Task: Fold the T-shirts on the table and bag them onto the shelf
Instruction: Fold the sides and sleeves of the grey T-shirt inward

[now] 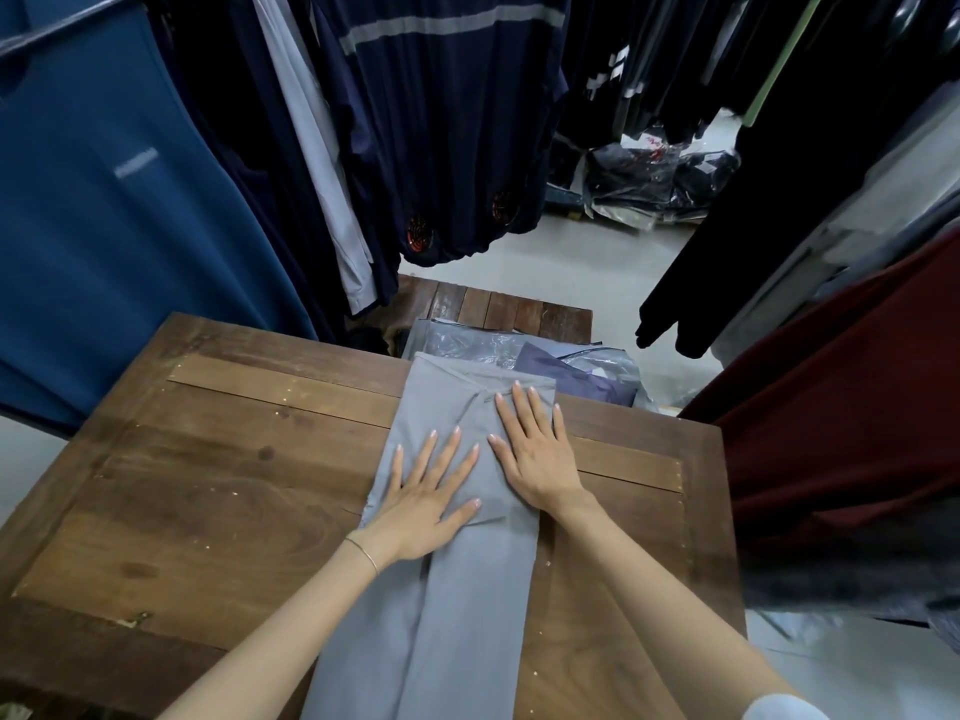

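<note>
Currently, the grey T-shirt [467, 511] is lying lengthwise down the middle of the wooden counter [208, 485], already folded into a long narrow strip that is running from the far edge toward the person and off the near edge.

Both hands are resting flat on the upper half of the strip, fingers straight and spread, grasping nothing. The left hand [423, 504] is pressing the left side of the cloth, its thumb lying across the centre seam where the two folded-in sides are meeting. The right hand [535, 452] is pressing the right side slightly farther away, fingertips reaching toward the collar end. Judged from this placement, the palms are flattening the overlap so that the folded-in sides are not springing open before the next fold, and the spread fingers are distributing pressure over as much fabric as possible.

Just beyond the far edge of the counter, clear plastic bags [519, 350] holding a darker garment are lying on a lower wooden bench [498, 306], probably staged within reach for bagging. Hanging garments [441, 122] are surrounding the work area. The shelf is not identifiable in this view.
</note>
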A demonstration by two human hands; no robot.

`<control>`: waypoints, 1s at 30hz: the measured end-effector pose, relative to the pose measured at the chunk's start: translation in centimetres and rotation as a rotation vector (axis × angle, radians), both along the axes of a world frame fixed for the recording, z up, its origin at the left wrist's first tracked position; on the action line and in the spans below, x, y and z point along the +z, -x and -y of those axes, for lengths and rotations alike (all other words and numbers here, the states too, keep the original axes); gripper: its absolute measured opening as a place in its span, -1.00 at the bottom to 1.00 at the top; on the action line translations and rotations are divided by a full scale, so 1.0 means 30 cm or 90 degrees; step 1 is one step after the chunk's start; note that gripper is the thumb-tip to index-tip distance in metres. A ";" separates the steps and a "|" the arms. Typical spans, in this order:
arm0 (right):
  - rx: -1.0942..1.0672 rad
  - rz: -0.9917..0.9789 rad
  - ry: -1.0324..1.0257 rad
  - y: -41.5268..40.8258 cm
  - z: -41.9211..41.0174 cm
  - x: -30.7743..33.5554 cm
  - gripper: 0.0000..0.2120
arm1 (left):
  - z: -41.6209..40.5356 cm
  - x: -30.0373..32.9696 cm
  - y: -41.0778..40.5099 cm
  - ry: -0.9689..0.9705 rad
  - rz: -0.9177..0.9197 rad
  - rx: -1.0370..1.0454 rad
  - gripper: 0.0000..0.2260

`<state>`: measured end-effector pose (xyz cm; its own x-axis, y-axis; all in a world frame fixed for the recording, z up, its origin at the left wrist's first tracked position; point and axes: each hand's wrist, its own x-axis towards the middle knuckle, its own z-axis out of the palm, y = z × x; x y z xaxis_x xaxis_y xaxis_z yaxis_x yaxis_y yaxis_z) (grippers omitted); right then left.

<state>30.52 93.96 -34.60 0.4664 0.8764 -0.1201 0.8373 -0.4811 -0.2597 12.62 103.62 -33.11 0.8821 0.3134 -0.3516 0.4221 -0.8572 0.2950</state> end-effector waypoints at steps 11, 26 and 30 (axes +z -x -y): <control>-0.031 -0.002 0.054 -0.056 0.011 0.045 -0.21 | -0.006 0.014 -0.007 0.028 -0.012 0.003 -0.30; -0.070 -0.080 -0.054 0.485 0.267 0.055 -0.51 | 0.169 -0.004 0.235 -0.050 0.269 -0.100 -0.53; -0.094 -0.013 -0.017 0.614 0.373 0.020 -0.40 | 0.271 -0.083 0.395 -0.095 0.218 -0.122 -0.49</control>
<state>12.10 82.76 -34.00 0.5886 0.8011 -0.1084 0.7518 -0.5918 -0.2910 0.77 95.48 -35.61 0.9876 0.1568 0.0087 0.1494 -0.9548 0.2571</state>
